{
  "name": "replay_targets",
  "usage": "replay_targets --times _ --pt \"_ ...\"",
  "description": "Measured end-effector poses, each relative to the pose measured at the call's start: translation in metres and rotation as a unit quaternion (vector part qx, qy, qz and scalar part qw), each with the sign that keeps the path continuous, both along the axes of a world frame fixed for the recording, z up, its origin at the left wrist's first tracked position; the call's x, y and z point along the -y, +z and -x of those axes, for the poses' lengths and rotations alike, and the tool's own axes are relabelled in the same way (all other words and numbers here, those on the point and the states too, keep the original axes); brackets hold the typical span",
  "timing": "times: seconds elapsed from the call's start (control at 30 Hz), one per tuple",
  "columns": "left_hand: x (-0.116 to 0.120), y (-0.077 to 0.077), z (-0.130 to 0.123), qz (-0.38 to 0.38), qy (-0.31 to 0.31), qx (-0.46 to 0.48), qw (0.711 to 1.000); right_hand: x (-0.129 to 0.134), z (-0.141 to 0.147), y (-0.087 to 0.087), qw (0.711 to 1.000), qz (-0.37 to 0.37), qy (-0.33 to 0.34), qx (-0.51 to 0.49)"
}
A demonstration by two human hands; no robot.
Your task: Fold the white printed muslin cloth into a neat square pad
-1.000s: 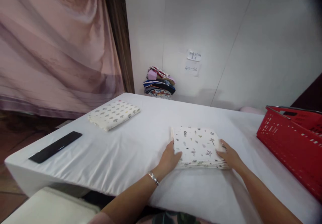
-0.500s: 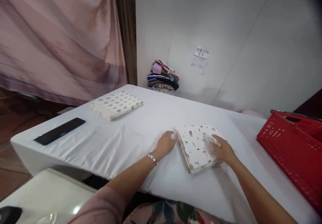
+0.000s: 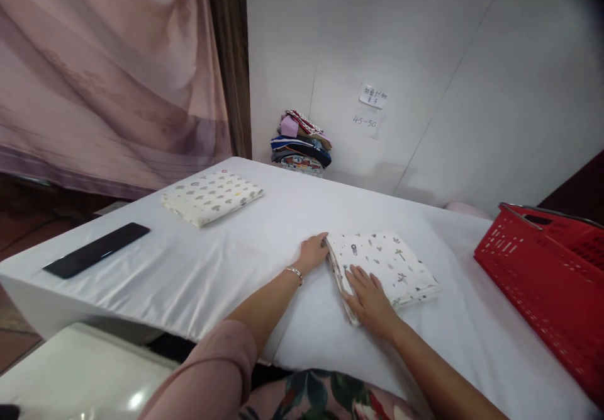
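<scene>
A folded white cloth (image 3: 377,250) printed with small plants and figures lies flat on the white-covered table (image 3: 283,218). At its far left corner, my left hand (image 3: 312,252) has its fingers closed on the edge; the fingertips are partly hidden. My right hand (image 3: 370,299) rests palm down on the near left part of the same cloth, fingers stretched out. Farther left, a second folded cloth (image 3: 212,196) with grey heart-like shapes lies apart from both hands.
A black flat slab (image 3: 97,250) lies at the table's left edge. To the right stands a red plastic basket (image 3: 542,281) with a metal handle. Behind the table is a stack of folded fabrics (image 3: 302,146) by the wall. A white stool-like surface (image 3: 80,376) sits at lower left.
My right hand has slid from the right side of the cloth to its near left part. The left hand stays at the far left corner. The view has shifted slightly.
</scene>
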State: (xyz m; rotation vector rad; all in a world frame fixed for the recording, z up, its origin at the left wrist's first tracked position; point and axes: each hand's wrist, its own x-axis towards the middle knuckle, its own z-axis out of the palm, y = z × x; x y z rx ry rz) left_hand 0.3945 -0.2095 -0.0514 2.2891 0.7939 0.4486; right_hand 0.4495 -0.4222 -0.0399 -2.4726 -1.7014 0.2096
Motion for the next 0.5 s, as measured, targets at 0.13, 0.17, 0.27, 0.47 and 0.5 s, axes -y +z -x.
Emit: replay_targets --times 0.13,0.17,0.27,0.47,0.5 --pt "-0.007 -0.002 -0.003 0.015 -0.004 0.009 1.000 0.000 -0.002 -0.001 1.000 0.000 0.004 0.013" --pt "-0.009 -0.003 -0.004 0.017 -0.002 0.011 1.000 0.000 -0.002 -0.002 1.000 -0.001 0.005 0.015" --pt "-0.012 -0.004 -0.006 0.016 0.002 0.022 1.000 0.000 -0.002 -0.005 1.000 -0.007 0.008 0.019" --pt "-0.013 -0.005 -0.008 0.012 0.007 0.041 0.999 0.003 -0.002 -0.007 0.999 -0.024 0.016 0.025" --pt "-0.013 -0.006 -0.008 0.015 0.009 0.044 0.999 0.003 -0.002 -0.008 0.999 -0.025 0.017 0.023"
